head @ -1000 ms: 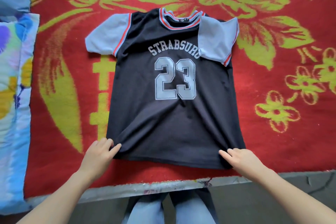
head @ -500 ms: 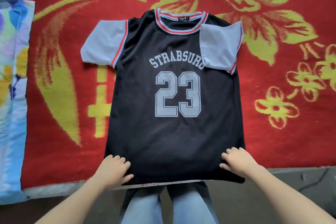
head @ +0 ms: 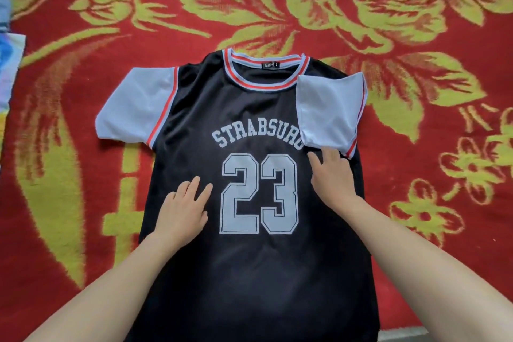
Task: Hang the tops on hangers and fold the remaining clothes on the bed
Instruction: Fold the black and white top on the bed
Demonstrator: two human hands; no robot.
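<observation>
A black jersey (head: 258,272) with pale blue sleeves, a red-striped collar and the print "STRABSURD 23" lies face up on the bed. Its right sleeve (head: 330,111) is folded inward over the chest; the left sleeve (head: 136,108) lies spread out. My left hand (head: 184,209) rests flat on the cloth just left of the "2", fingers straight. My right hand (head: 331,175) lies on the jersey right of the "3", its fingertips touching the lower edge of the folded sleeve. No hanger is in view.
A red blanket (head: 433,203) with large yellow-green flowers covers the bed under the jersey. A blue patterned cloth (head: 8,69) shows at the left edge. The bed's near edge (head: 402,334) appears at the bottom right.
Both hands have left the jersey's hem and moved up onto its chest beside the number. The camera has leaned in closer over the bed.
</observation>
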